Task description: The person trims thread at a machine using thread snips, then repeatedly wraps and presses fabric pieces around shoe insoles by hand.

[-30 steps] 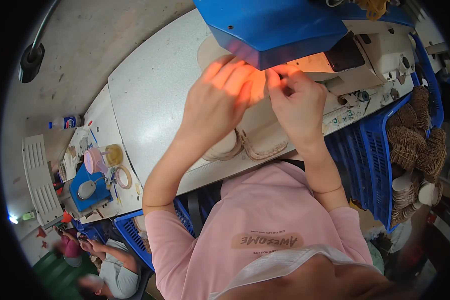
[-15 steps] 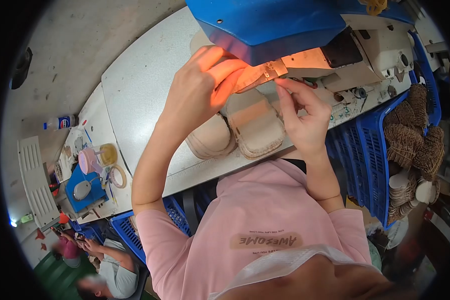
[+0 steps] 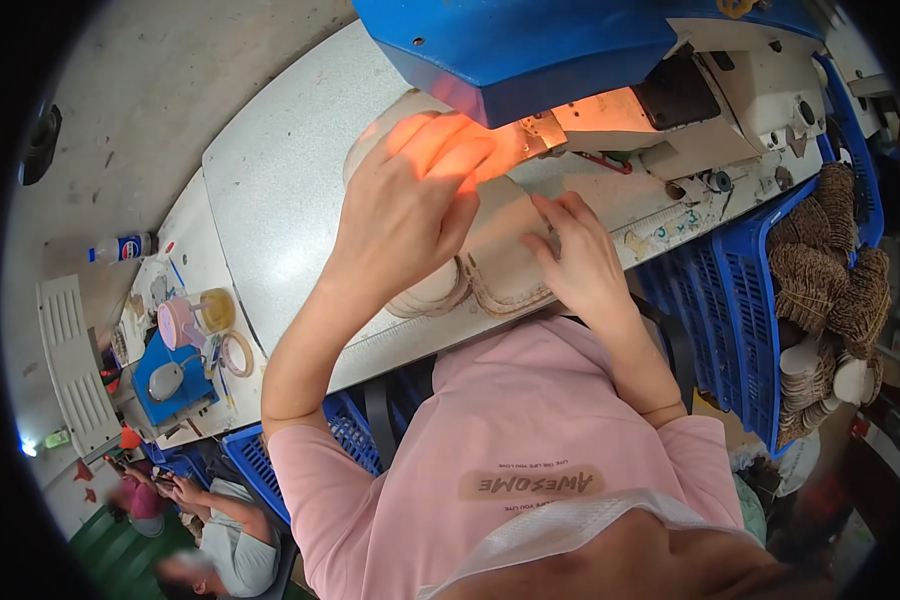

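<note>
Under the blue machine head (image 3: 530,60), in orange light, my left hand (image 3: 410,185) has its fingers bent and pressed together on a pale fabric piece (image 3: 370,135). Part of that piece sticks out to the left of the knuckles; the fingertips are hard to see. A lit metal plate (image 3: 542,130) shows right of the fingers. My right hand (image 3: 578,250) is empty, thumb and fingers apart, over the right edge of a stack of pale rounded pieces (image 3: 505,285). Another such stack (image 3: 430,295) lies beside it, partly behind my left hand.
Blue crates (image 3: 725,320) with bundled brown pieces (image 3: 805,280) stand at the right. A dark phone-like slab (image 3: 676,92) rests by the machine. On the left are a bottle (image 3: 123,248), a pink cup (image 3: 178,322) and a tape roll (image 3: 237,354). Another person (image 3: 240,540) sits at lower left.
My right hand has come away from the lit plate and down to the stack, its fingers spreading. My left hand remains under the machine head, and more of the pale piece shows to its left.
</note>
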`<action>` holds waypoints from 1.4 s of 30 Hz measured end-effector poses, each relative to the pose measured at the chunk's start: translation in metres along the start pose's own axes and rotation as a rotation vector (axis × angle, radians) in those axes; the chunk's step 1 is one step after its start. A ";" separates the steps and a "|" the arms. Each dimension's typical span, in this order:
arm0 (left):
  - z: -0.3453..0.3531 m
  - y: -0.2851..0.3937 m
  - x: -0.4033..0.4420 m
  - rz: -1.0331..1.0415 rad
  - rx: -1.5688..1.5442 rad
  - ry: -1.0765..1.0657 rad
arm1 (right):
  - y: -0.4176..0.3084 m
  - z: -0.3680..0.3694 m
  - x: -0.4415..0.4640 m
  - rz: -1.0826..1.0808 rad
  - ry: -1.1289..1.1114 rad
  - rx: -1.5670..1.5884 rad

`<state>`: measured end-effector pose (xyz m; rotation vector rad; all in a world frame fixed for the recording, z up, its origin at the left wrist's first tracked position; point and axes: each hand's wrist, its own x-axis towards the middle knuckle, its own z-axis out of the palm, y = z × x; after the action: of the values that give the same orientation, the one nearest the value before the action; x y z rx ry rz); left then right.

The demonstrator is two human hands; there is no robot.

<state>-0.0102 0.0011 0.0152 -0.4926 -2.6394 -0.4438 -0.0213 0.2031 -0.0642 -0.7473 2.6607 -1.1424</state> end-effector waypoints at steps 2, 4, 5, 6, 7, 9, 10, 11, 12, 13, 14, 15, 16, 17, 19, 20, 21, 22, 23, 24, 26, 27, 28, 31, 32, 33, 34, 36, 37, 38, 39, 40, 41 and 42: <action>-0.001 -0.001 0.003 -0.060 -0.031 -0.024 | 0.000 0.001 -0.001 -0.012 -0.002 0.002; 0.000 0.000 0.004 -0.104 -0.023 -0.032 | 0.000 0.002 -0.001 -0.012 -0.001 0.013; 0.001 0.002 0.004 -0.117 0.001 -0.027 | 0.000 0.002 -0.001 -0.012 0.001 0.018; 0.001 0.004 0.004 -0.129 0.025 -0.023 | 0.000 0.003 -0.002 -0.017 0.007 0.021; 0.002 0.007 0.004 -0.122 0.031 -0.010 | 0.001 0.004 -0.002 -0.022 0.012 0.023; 0.003 0.012 0.003 -0.110 0.045 0.015 | 0.002 0.005 -0.003 -0.025 0.019 0.029; 0.005 0.015 0.002 -0.094 0.044 0.035 | 0.002 0.005 -0.004 -0.023 0.020 0.032; 0.007 0.017 0.000 -0.079 0.043 0.055 | 0.002 0.005 -0.003 -0.023 0.021 0.035; 0.008 0.019 -0.001 -0.064 0.043 0.075 | 0.001 0.005 -0.003 -0.018 0.021 0.052; 0.010 0.020 -0.002 -0.061 0.054 0.073 | -0.001 0.005 -0.003 -0.014 0.021 0.069; 0.011 0.020 -0.002 -0.059 0.064 0.072 | -0.002 0.005 -0.002 -0.009 0.020 0.085; 0.011 0.021 -0.002 -0.055 0.073 0.071 | -0.002 0.005 -0.002 -0.015 0.033 0.086; 0.011 0.022 -0.002 -0.078 0.081 0.061 | -0.002 0.006 -0.002 -0.021 0.047 0.086; 0.010 0.024 -0.002 -0.099 0.088 0.050 | -0.001 0.006 -0.001 -0.026 0.062 0.085; 0.012 0.022 0.000 -0.137 0.049 0.052 | -0.001 0.007 -0.001 -0.036 0.057 0.124; 0.016 0.017 0.001 -0.155 0.003 0.064 | 0.000 0.007 0.000 -0.042 0.055 0.143; 0.017 0.013 0.001 -0.173 -0.042 0.076 | 0.001 0.008 -0.001 -0.051 0.060 0.151; 0.016 0.012 0.000 -0.193 -0.057 0.073 | 0.001 0.009 -0.001 -0.062 0.065 0.159; 0.014 0.011 -0.001 -0.214 -0.070 0.072 | 0.002 0.010 -0.001 -0.074 0.069 0.168; 0.013 0.010 -0.001 -0.235 -0.083 0.070 | 0.002 0.009 -0.001 -0.087 0.060 0.177; 0.014 0.009 -0.013 -0.182 -0.074 0.178 | 0.001 0.006 -0.003 -0.113 0.041 0.199; 0.014 0.010 -0.022 -0.156 -0.070 0.229 | -0.001 0.004 -0.004 -0.108 0.022 0.210; 0.011 0.011 -0.031 -0.174 -0.080 0.207 | -0.004 0.001 -0.006 -0.103 0.003 0.222; 0.004 0.006 -0.065 -0.256 -0.150 0.158 | -0.010 -0.019 -0.006 -0.145 -0.201 0.296; 0.010 -0.001 -0.084 -0.303 -0.198 0.153 | -0.011 -0.025 -0.006 -0.170 -0.293 0.326; 0.018 -0.006 -0.100 -0.349 -0.246 0.150 | -0.010 -0.028 -0.006 -0.235 -0.276 0.349; 0.028 -0.009 -0.116 -0.408 -0.210 0.048 | -0.009 -0.030 -0.006 -0.301 -0.258 0.372; 0.040 -0.011 -0.137 -0.524 -0.138 -0.154 | -0.016 -0.038 -0.004 -0.266 -0.300 0.521; 0.040 -0.009 -0.140 -0.525 -0.119 -0.129 | -0.025 -0.049 -0.001 -0.163 -0.358 0.646; 0.040 -0.006 -0.140 -0.526 -0.101 -0.103 | -0.031 -0.055 0.000 -0.056 -0.415 0.768; 0.039 -0.003 -0.139 -0.528 -0.084 -0.078 | -0.037 -0.053 0.003 -0.083 -0.240 0.762; 0.034 -0.003 -0.136 -0.554 -0.241 0.041 | -0.047 -0.045 0.011 -0.112 -0.066 0.752; 0.029 -0.001 -0.129 -0.481 -0.210 0.167 | -0.053 -0.041 0.020 -0.143 0.107 0.741; 0.025 0.002 -0.122 -0.405 -0.177 0.291 | -0.053 -0.041 0.032 -0.212 0.180 0.526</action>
<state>0.0855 -0.0206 -0.0613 0.0627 -2.4193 -0.8107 -0.0415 0.1819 0.0041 -0.8623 2.2675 -1.9389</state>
